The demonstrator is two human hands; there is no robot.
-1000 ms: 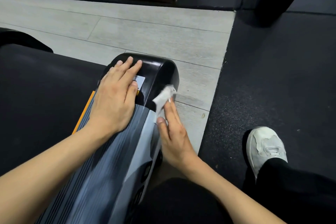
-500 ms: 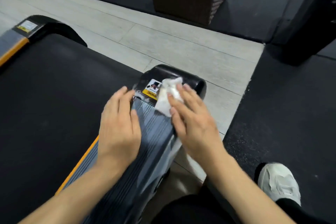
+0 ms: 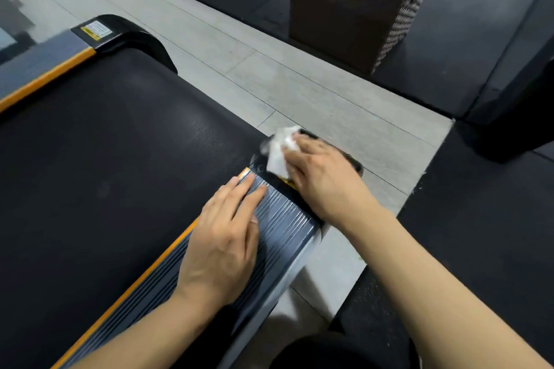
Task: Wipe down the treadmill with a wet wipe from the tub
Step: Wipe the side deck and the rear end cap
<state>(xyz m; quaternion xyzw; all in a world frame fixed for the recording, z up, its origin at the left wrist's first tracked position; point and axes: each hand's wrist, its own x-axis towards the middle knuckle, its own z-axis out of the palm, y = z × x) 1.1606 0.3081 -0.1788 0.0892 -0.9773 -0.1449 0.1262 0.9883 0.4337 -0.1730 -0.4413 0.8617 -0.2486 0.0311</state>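
Far left and centre of the frame: the treadmill [image 3: 99, 165] lies diagonally, its black belt filling the left half. An orange stripe borders the belt on each side. The far end cap [image 3: 120, 33], upper left, is black and carries a white-and-yellow label.

Centre, lower half: the left hand [image 3: 223, 240] lies flat, palm down, on the ribbed grey side rail [image 3: 284, 228]. Its fingers are straight and pressed together, pointing toward the upper right; the fingertips reach the end of the orange stripe.

Centre right: the near end cap [image 3: 350, 163] is black and mostly covered. The wet wipe [image 3: 280, 150], white and crumpled, sits on top of this cap. The right hand [image 3: 323, 177] presses the wipe down with straight fingers held close together; the wipe projects past the fingertips toward the upper left. The wipe is motion-blurred.

Upper right: a dark woven basket [image 3: 356, 12] stands on black rubber flooring, with a white object on top, cut off by the frame edge. Grey plank flooring [image 3: 269, 81] runs between treadmill and basket.
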